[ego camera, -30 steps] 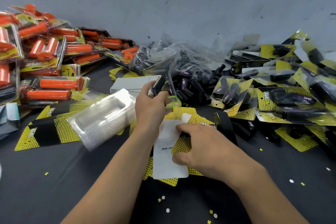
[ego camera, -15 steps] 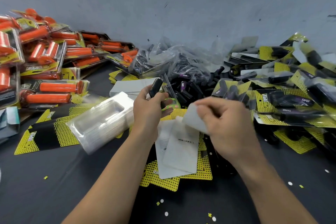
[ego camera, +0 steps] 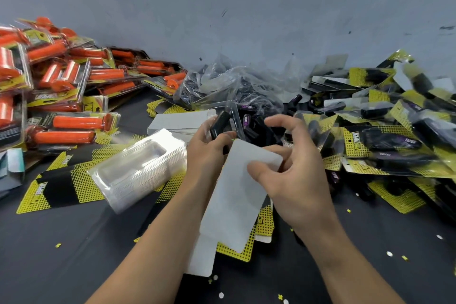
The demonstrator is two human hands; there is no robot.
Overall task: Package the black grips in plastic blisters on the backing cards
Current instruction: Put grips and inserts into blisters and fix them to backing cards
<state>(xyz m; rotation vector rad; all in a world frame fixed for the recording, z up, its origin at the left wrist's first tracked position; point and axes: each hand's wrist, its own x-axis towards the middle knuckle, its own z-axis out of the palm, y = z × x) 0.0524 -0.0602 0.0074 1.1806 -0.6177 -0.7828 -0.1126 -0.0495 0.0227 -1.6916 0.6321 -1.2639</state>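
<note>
Centre frame, just above the middle: left hand (ego camera: 209, 155) has its fingers curled round one black grip (ego camera: 219, 124), held tilted with its upper end toward the bag of loose grips (ego camera: 246, 96). Clear plastic shows beside the grip, but whether that is its blister is not readable. Right hand (ego camera: 298, 180) pinches a backing card (ego camera: 234, 195), thumb on the blank white face near the top edge. The index and middle fingers arch free above it, and the card hangs down and left over the printed yellow cards (ego camera: 237, 253) lying on the table. Step in hand looks like marrying card to grip. To do it well, turn the card so the printed face meets the blister, square its top edge to the blister flange before sliding, and keep the thumb off the fold line. Left hand should steady the grip low so the card clears the fingers. Stack of empty blisters (ego camera: 138, 170) sits left of centre, close to the left hand. Finished black packs (ego camera: 385, 142) are heaped at right, orange packs (ego camera: 74, 76) at upper left. Risk: the card buckles if pushed from one corner.
</note>
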